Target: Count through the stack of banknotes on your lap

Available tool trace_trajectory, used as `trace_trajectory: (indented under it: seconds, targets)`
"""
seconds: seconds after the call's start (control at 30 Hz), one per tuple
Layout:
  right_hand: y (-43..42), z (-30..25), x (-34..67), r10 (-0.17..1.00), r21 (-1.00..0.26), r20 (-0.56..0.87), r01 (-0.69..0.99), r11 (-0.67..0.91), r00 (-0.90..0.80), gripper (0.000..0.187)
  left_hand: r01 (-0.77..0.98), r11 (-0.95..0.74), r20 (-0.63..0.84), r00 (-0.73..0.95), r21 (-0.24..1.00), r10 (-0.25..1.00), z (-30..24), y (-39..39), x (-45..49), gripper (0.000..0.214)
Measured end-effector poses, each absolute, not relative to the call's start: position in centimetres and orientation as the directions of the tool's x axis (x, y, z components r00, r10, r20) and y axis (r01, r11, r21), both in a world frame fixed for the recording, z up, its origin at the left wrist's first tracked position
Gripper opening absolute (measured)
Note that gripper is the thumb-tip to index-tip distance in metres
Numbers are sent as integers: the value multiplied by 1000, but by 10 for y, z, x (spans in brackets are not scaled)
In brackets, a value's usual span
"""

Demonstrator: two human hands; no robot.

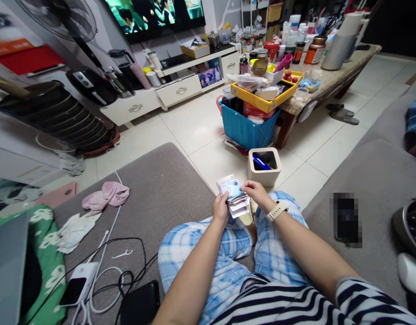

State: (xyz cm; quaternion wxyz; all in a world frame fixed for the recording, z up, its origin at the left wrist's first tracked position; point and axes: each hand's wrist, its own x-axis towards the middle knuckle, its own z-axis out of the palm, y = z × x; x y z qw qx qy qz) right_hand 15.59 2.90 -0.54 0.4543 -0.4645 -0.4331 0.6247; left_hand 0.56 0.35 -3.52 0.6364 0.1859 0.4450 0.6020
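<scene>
A stack of cards (234, 197) sits between the left hand (221, 208) and the right hand (258, 193), above the knees. Just beyond it on the floor stands a bin (264, 166); farther off, a crate (245, 128) beside the table (333, 79). Cloths (104, 197) lie left on the sofa (167, 189).

The pajama trousers (194, 253) have a light blue and white check, and the shirt (296, 302) has black and white stripes. The sofa (167, 189) is grey, with a pink cloth (108, 195) near its left edge. The storage box (246, 131) is blue, the tray (262, 101) yellow, the waste bin (264, 171) cream.
</scene>
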Motion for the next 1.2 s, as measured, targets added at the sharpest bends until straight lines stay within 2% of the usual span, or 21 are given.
trace_trajectory:
  seconds: [0.23,0.67,0.9,1.07,1.2]
  targets:
    - [30,-9,156,972,-965,-173,-171,-200,-156,36,-582,155,-330,-207,798,921,-45,8,4,41]
    - [27,2,155,967,-958,-179,-193,-214,-180,35,-604,147,-332,-206,783,921,-50,9,2,38]
    - [28,-1,157,964,-957,-172,-200,-212,-202,42,-617,162,-353,-201,770,913,-45,8,4,40]
    - [28,-2,157,966,-972,-146,-151,-180,-214,37,-588,176,-362,-214,789,908,-46,8,3,40]
    - [28,-3,156,970,-962,-164,-189,-197,-178,38,-577,176,-346,-198,797,917,-43,6,3,36]
